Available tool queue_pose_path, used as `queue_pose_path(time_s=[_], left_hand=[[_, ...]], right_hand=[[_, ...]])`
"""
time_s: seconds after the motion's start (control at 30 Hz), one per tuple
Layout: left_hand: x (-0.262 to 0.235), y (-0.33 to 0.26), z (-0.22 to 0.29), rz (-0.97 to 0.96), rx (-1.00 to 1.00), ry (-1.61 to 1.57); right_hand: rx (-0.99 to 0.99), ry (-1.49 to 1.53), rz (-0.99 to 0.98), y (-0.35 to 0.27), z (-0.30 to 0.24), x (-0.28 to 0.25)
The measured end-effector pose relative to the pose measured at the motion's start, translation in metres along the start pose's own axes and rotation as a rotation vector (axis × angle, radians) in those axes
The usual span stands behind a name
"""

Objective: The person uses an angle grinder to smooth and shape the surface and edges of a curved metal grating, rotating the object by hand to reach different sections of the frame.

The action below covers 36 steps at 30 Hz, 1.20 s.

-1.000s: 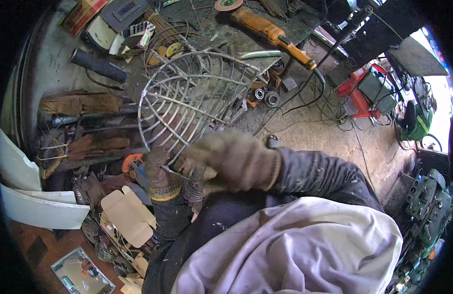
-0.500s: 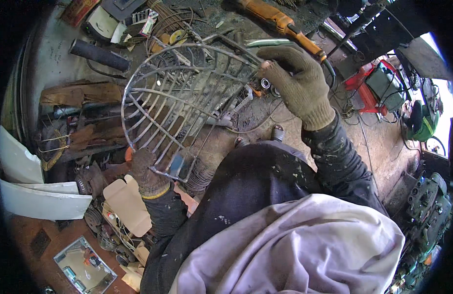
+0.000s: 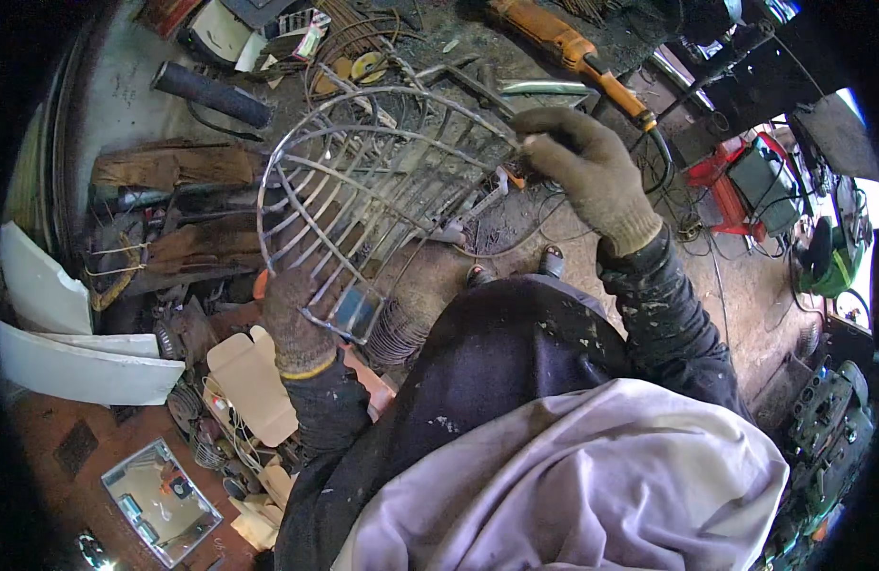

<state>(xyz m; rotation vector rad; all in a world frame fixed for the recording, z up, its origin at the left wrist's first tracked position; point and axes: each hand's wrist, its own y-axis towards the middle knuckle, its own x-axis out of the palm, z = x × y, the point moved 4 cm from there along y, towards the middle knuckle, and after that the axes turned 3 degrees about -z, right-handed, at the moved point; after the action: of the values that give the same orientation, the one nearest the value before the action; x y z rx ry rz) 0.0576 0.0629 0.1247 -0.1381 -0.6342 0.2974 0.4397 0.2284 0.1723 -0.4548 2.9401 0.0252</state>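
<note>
A curved cage of bent metal wire (image 3: 363,190) hangs over a cluttered workbench. My left hand (image 3: 292,324), in a worn knit glove, grips the cage's near lower rim beside a small flat metal tab (image 3: 357,311). My right hand (image 3: 587,171), also gloved, clasps the cage's far right edge and holds it tilted up off the bench. Both sleeves are dark and spattered.
An orange angle grinder (image 3: 563,43) lies at the back of the bench, a black cylinder (image 3: 211,93) at the back left. Leather gloves (image 3: 173,167), cardboard pieces (image 3: 249,381) and white panels (image 3: 68,343) crowd the left. A red machine (image 3: 744,181) stands on the floor to the right.
My right hand went from beside the left hand up and right to the cage's far edge. The cage has been lifted and turned more upright.
</note>
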Motion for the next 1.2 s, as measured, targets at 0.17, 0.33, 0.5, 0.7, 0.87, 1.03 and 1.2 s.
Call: queue_pose_path(time_s=[0.17, 0.33, 0.5, 0.7, 0.87, 1.03, 1.2], left_hand=[[0.014, 0.031, 0.033, 0.084, -0.166, 0.215], [-0.014, 0.073, 0.061, 0.015, -0.230, 0.386], [-0.016, 0.114, 0.069, 0.015, -0.275, 0.471], [-0.008, 0.115, 0.079, -0.048, -0.264, 0.623], [0.009, 0.092, 0.067, -0.031, -0.141, 0.779], [0.059, 0.066, 0.046, 0.138, -0.098, 0.676], [0.037, 0.074, 0.047, 0.112, -0.122, 0.725]], right_hand=[[-0.139, -0.141, 0.301, 0.021, 0.016, -0.061], [-0.037, -0.882, 0.490, 0.061, 0.041, -0.141], [0.362, -0.623, 0.012, 0.090, 0.092, -0.157], [0.410, -0.260, -0.257, 0.102, 0.117, -0.156], [0.427, -0.070, -0.255, 0.106, 0.120, -0.154], [0.528, 0.131, -0.152, 0.102, 0.111, -0.151], [0.592, 0.617, -0.202, 0.097, 0.101, -0.136]])
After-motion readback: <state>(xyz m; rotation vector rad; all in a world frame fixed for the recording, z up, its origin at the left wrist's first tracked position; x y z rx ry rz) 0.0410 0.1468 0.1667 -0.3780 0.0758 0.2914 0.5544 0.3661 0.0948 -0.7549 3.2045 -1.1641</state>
